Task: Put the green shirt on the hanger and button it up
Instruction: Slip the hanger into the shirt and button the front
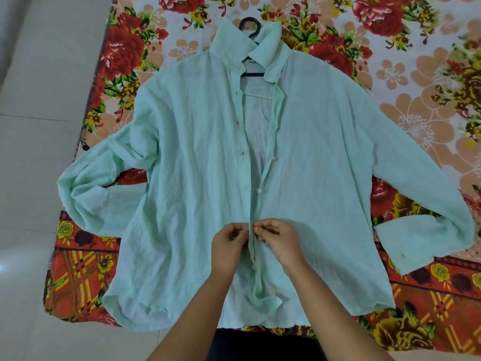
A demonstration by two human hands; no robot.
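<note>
Green shirt (197, 162) sits on hanger (249, 20), upper front unbuttoned. Your left hand (229, 246) and right hand (278, 241) pinch its front edges.

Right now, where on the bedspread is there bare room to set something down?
Widest bare bedspread lies far right, beyond the green shirt. Smaller patches: near right below the cuff, near left under the folded sleeve. Crowded centre: left hand and right hand pinch the front edges.

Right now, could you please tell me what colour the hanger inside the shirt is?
The hanger is black, seen best in the head view.
</note>
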